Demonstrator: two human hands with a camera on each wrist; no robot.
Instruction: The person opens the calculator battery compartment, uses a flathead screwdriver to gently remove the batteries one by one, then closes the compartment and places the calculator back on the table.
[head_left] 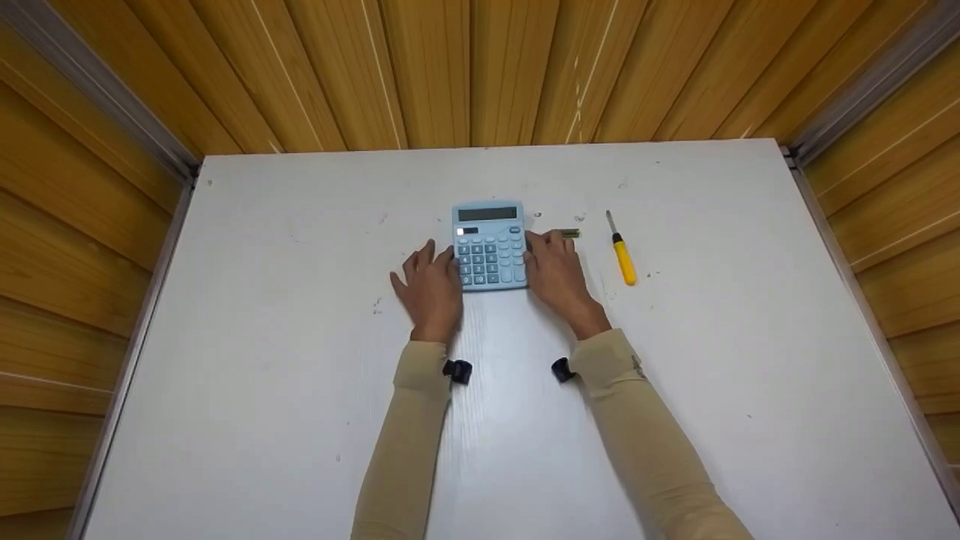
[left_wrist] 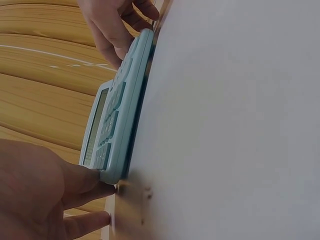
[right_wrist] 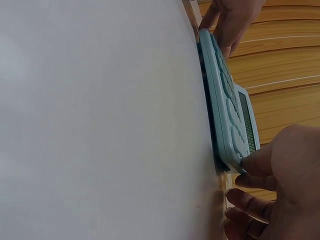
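Observation:
A light blue calculator [head_left: 490, 259] lies face up on the white table, its display at the far end. My left hand [head_left: 435, 296] holds its left side, thumb and forefinger at the edge while the other fingers spread out to the left. At the opposite side my right hand [head_left: 559, 274] holds the edge, with its thumb [right_wrist: 257, 161] on the near corner and its other fingers bent beside it. Both wrist views show the calculator low against the tabletop. Just past the right fingers lie small greenish-gold cylinders [head_left: 570, 233], like slim batteries, partly hidden by that hand.
A screwdriver [head_left: 624, 259] with a yellow and black handle lies right of the right hand, its tip pointing away. Wood-look panels [head_left: 469, 75] stand behind the table [head_left: 300, 225] and along both sides. Small dark marks dot the tabletop.

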